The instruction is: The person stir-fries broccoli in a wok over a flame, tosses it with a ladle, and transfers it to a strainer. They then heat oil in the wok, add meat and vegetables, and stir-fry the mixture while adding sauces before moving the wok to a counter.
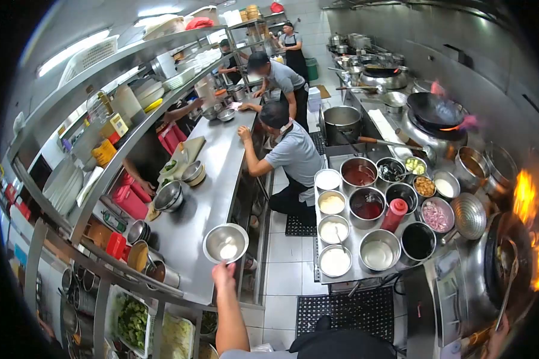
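Note:
My left hand (pixel 224 273) grips the near rim of a metal bowl (pixel 214 244), with a little white stuff in its bottom. The bowl is held out over the corner of the steel counter (pixel 194 272). Far to the right, at the frame's edge, my right hand (pixel 499 337) is dim and partly cut off, closed around the handle of a ladle (pixel 510 284). The ladle's head lies in a dark wok (pixel 491 263) on the stove, where tall flames (pixel 526 197) rise behind it.
A steel table carries several pots of sauces and seasonings, a red squeeze bottle (pixel 394 214) and a perforated strainer (pixel 468 215). A person (pixel 293 152) crouches by the counter; others stand farther back. Shelving (pixel 144 119) runs along the left. A black mat (pixel 347 308) covers floor tiles.

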`<state>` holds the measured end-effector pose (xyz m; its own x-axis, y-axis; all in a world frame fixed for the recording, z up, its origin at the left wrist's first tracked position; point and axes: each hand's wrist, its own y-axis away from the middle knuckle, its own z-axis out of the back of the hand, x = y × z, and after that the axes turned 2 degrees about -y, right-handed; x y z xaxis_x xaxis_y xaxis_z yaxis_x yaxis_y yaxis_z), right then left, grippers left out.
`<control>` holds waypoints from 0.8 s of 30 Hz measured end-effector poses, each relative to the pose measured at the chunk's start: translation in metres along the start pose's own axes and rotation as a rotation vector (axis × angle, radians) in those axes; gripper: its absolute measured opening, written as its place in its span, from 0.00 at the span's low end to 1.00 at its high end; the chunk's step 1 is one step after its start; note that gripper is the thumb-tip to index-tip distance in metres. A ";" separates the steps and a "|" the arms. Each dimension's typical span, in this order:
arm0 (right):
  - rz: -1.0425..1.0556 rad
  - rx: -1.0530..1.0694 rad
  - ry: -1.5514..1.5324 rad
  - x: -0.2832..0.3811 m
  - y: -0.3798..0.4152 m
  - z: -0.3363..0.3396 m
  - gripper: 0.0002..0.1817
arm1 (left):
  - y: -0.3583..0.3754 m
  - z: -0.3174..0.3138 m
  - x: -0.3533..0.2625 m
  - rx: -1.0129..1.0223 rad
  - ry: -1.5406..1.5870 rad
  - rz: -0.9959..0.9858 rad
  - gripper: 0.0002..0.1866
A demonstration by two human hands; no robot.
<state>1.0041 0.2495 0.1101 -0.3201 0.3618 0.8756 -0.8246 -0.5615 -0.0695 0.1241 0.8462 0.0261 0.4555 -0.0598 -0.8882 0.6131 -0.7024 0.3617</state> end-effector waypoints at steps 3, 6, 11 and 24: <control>-0.023 -0.015 0.329 0.052 -0.014 -0.024 0.33 | -0.136 0.112 0.039 0.061 -0.799 -0.859 0.10; 0.067 -0.168 0.505 0.067 -0.037 -0.056 0.32 | -0.151 0.118 0.028 0.359 -0.655 -0.828 0.15; 0.048 -0.196 0.554 0.156 -0.029 -0.087 0.33 | -0.006 -0.043 -0.013 0.404 0.048 0.018 0.23; 0.010 -0.407 0.639 0.093 0.023 -0.023 0.34 | 0.454 -0.300 0.084 1.670 -0.821 -0.247 0.16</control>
<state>0.9441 0.2872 0.1787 -0.4344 0.7889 0.4347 -0.8875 -0.2927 -0.3559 0.6346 0.7346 0.2006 -0.2266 0.2123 -0.9506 -0.8015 -0.5952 0.0582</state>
